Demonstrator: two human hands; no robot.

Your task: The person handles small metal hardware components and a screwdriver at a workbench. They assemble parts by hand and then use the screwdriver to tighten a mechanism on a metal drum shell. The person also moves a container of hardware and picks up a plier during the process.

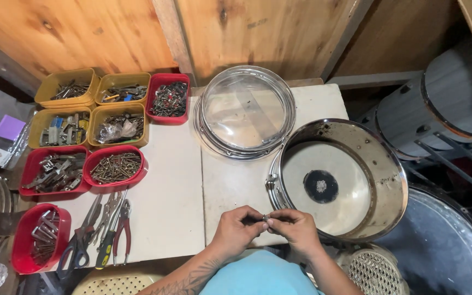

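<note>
left hand [235, 229]: at 6 o'clock of frame, just over the counter's near edge, fingers bunched together and pinched on a small metal part [265, 217].
right hand [297, 228]: just at 3 o'clock of the left hand, fingertips meeting it, also pinched on the same part.
small metal part: tiny, shiny, sits between the two sets of fingertips, mostly covered; exact kind cannot tell.
drum shell [338, 180]: metal, open side up, at 1 o'clock of the hands, its rim just beyond the knuckles; dark round patch inside.
clear drum head [247, 112]: in a metal hoop, flat on the counter at 12 o'clock of the hands, touching the shell's rim.
counter [165, 191]: white, worn.
trays [117, 166]: yellow and red, full of screws and hardware, at 10 o'clock, well apart from the hands.
pliers [122, 229]: red-handled, with scissors [77, 246] and other hand tools, at 9 o'clock of the left hand.
</note>
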